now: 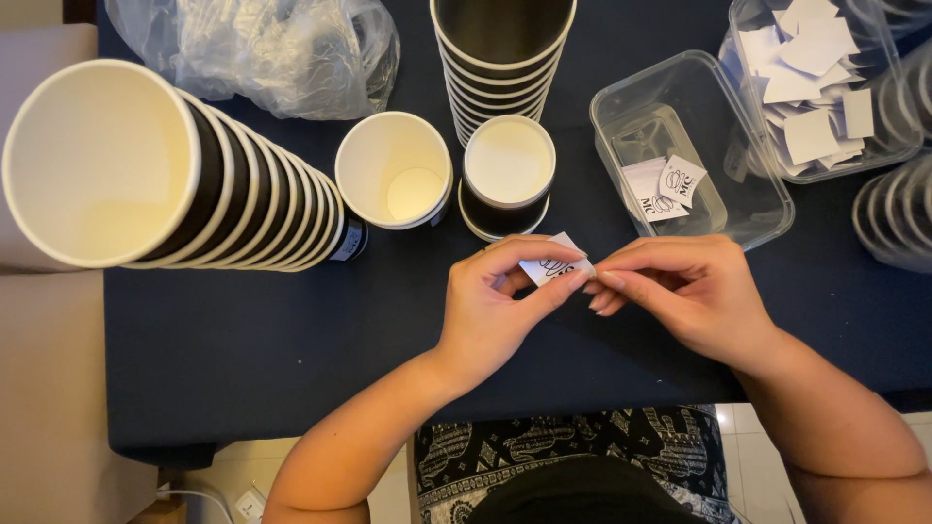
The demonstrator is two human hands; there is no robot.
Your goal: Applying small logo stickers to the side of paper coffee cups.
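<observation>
While both hands meet over a dark blue tablecloth (243,349), the left hand (495,301) pinches a small white printed sticker (553,266) between thumb and fingers, and the right hand (680,291) closes its fingertips on the sticker's right edge — apparently picking at it. The sticker sits mid-table, just in front of a short black paper cup (508,175) w/ white inside. Beside that cup stands an open white-lined cup (395,170); a long stack of cups (165,175) lies to the left. A clear plastic tub (694,146) holding a few stickers is just beyond the right hand. Likely risk: the thin paper could tear, curl or stick to a fingertip if pulled too fast — a judgement only.
</observation>
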